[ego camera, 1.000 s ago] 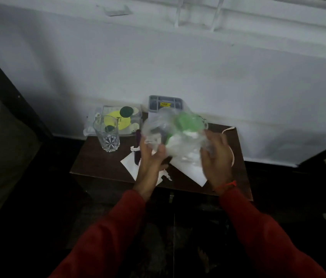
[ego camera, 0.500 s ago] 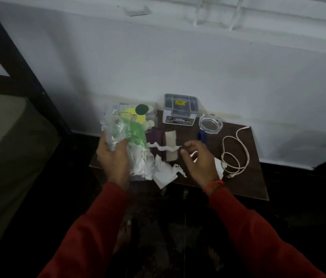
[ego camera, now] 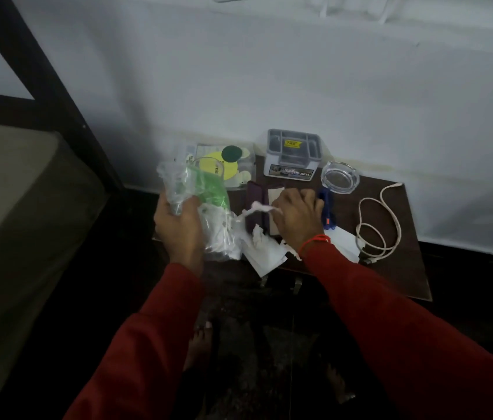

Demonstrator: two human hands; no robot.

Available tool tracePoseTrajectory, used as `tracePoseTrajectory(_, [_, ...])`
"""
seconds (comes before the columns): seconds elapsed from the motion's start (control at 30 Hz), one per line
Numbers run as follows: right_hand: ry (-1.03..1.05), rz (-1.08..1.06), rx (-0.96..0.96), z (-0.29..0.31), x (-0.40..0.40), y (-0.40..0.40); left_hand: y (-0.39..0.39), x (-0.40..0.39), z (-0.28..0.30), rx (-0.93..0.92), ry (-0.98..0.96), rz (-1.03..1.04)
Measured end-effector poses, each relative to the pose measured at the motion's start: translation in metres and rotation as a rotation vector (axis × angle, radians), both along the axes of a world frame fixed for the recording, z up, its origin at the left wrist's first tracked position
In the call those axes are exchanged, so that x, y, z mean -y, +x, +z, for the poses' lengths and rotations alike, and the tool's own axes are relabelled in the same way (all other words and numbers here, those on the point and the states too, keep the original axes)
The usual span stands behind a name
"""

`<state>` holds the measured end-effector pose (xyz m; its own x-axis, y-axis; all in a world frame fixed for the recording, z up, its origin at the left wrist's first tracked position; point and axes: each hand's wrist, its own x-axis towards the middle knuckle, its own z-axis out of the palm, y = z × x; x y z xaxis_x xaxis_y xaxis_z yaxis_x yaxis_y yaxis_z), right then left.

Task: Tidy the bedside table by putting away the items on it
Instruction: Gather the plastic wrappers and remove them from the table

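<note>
two red sleeves reach up from the near edge toward one dark bedside table (ego camera: 403, 280). the left hand (ego camera: 178, 225) is closed around the gathered neck of one clear plastic bag (ego camera: 206, 207), which holds something green and something white and hangs over the table's left front corner. the right hand (ego camera: 296, 216), a red thread at its wrist, lies knuckles up over the middle of the table, its fingertips pinching one crumpled scrap of white paper (ego camera: 259, 207). nearer the front edge lie flat white papers (ego camera: 265, 256), how many cannot be told. just right of that hand lies one blue object (ego camera: 327, 207), and further right one coiled white cable (ego camera: 375, 225). under the scrap is one dark purple case (ego camera: 254, 192). at the back by the wall stand, left to right, one clear packet with yellow and green circles (ego camera: 230, 165), one grey plastic box (ego camera: 293, 153) and one glass ashtray (ego camera: 340, 177).
</note>
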<state>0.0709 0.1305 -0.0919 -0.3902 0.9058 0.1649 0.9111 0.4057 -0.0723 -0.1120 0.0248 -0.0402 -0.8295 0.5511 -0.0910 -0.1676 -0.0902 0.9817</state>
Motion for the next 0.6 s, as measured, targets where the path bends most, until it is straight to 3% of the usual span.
tracePoseTrajectory(0.07, [0.053, -0.035, -0.221, 0.002, 0.008, 0.004, -0.005, 0.0, 0.001, 0.002, -0.018, 0.01])
tracePoseTrajectory(0.13, [0.033, 0.019, -0.321, 0.0, 0.024, 0.004, -0.008, 0.0, 0.002, 0.007, -0.013, 0.022])
tracePoseTrajectory(0.23, [-0.109, 0.129, -0.188, -0.01, 0.047, -0.002, -0.009, 0.001, 0.003, 0.033, 0.027, 0.035])
tracePoseTrajectory(0.33, [-0.086, 0.235, 0.016, -0.018, 0.059, -0.006, -0.009, 0.003, 0.002, 0.05, 0.033, 0.036])
tracePoseTrajectory(0.5, [0.076, 0.182, -0.279, -0.008, 0.054, 0.009, -0.012, 0.004, 0.003, 0.055, 0.035, 0.036])
tracePoseTrajectory(0.6, [0.019, 0.198, -0.325, -0.004, 0.046, 0.02, -0.01, 0.003, 0.002, 0.083, 0.029, 0.023])
